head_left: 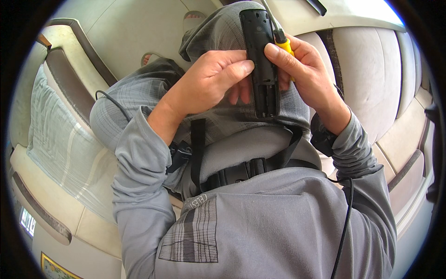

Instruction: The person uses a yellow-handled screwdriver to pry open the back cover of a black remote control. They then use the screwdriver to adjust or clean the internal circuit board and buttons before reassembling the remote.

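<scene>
Above my lap, a long black remote control (258,39) is held upright in the picture, its back turned up. Its battery compartment (266,100) lies uncovered at the end nearer to me, with dark slots; whether batteries sit inside I cannot tell. My left hand (206,79) is closed on the left edge, the thumb at the side and fingertips partly hidden underneath. My right hand (309,67) grips the right edge, thumb on the back. Tucked in that same hand is a screwdriver with a yellow handle (285,45), its shaft pointing away along the remote.
I sit on a beige sofa (367,69) with padded cushions. A light table (339,14) stands at the far right, a black object (317,6) on it. On the left is a beige armchair (69,83) with a pale cloth (60,125). Thin black cables run by both arms.
</scene>
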Demonstrator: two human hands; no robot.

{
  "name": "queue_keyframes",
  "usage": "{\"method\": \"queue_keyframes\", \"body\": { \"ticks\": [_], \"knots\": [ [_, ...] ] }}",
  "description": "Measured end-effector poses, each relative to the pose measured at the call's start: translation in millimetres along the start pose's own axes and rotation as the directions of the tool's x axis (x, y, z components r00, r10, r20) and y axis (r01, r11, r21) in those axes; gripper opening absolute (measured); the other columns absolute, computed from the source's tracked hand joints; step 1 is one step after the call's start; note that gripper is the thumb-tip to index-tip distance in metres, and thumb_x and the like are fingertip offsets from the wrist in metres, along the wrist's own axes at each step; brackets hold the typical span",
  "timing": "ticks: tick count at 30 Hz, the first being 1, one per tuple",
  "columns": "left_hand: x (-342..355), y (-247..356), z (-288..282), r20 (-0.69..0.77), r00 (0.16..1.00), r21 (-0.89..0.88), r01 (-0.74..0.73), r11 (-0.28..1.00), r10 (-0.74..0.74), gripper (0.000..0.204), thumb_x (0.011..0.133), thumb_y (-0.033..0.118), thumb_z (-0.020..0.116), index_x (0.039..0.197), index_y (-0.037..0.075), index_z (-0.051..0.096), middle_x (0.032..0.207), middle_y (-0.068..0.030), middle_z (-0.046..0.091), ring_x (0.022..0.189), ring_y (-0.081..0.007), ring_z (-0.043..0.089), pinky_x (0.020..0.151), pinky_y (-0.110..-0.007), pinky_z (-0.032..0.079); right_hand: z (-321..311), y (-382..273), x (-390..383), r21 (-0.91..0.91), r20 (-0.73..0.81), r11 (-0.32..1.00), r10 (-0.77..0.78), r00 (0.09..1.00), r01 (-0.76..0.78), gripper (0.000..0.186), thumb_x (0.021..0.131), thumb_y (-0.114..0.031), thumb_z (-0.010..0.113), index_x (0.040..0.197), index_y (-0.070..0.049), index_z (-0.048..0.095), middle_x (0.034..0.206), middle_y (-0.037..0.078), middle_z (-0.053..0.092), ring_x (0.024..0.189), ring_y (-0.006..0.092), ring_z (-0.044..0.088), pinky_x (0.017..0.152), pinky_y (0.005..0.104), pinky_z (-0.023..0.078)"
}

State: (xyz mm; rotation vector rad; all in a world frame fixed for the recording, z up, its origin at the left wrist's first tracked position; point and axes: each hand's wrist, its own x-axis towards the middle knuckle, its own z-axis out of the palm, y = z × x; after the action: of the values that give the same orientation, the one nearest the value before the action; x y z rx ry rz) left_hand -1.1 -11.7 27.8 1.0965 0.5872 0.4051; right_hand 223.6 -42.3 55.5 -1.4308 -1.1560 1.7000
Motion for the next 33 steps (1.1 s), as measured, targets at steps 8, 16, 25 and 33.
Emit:
{"method": "queue_keyframes", "body": {
  "ticks": [8,16,25,33],
  "knots": [
    [-3,4,2,-0.001,1.000,-0.060,0.009,0.998,-0.009,0.044,0.109,0.034,0.046,0.115,-0.004,0.065,0.082,-0.0126,0.070,0.067,-0.0169,0.068,0.054,-0.027,0.053,-2,-1,-1,0.147,0.078,0.987,0.055,0.995,-0.066,0.034,0.103,-0.039,0.069,0.093,-0.007,0.065,0.066,-0.004,0.055,0.053,0.0044,0.050,0.050,0.0211,0.038],
    [0,0,1,0.000,1.000,-0.029,-0.029,0.999,0.029,0.044,0.108,0.033,0.046,0.117,-0.005,0.066,0.083,-0.0111,0.071,0.066,-0.0154,0.067,0.056,-0.027,0.054,-1,0,2,0.234,0.082,0.969,0.056,0.995,-0.074,0.033,0.104,-0.038,0.068,0.095,-0.007,0.067,0.068,-0.005,0.057,0.052,0.0041,0.049,0.049,0.0204,0.038],
    [2,-9,-4,0.022,1.000,-0.054,-0.008,0.999,0.009,0.042,0.105,0.029,0.047,0.125,-0.004,0.065,0.090,-0.0081,0.071,0.069,-0.0123,0.066,0.059,-0.026,0.054,0,8,4,0.198,0.045,0.978,0.065,0.997,-0.073,0.032,0.105,-0.039,0.067,0.099,-0.007,0.064,0.072,-0.005,0.058,0.051,0.0021,0.050,0.047,0.0185,0.040],
    [1,-12,-4,0.054,0.998,-0.056,0.023,0.998,-0.020,0.039,0.107,0.024,0.043,0.131,-0.002,0.061,0.092,-0.0060,0.070,0.072,-0.0110,0.066,0.060,-0.024,0.054,-4,14,6,0.149,0.073,0.988,0.038,0.997,-0.049,0.031,0.105,-0.037,0.067,0.108,-0.006,0.064,0.077,-0.004,0.062,0.049,0.0012,0.049,0.046,0.0175,0.043]
  ]
}}
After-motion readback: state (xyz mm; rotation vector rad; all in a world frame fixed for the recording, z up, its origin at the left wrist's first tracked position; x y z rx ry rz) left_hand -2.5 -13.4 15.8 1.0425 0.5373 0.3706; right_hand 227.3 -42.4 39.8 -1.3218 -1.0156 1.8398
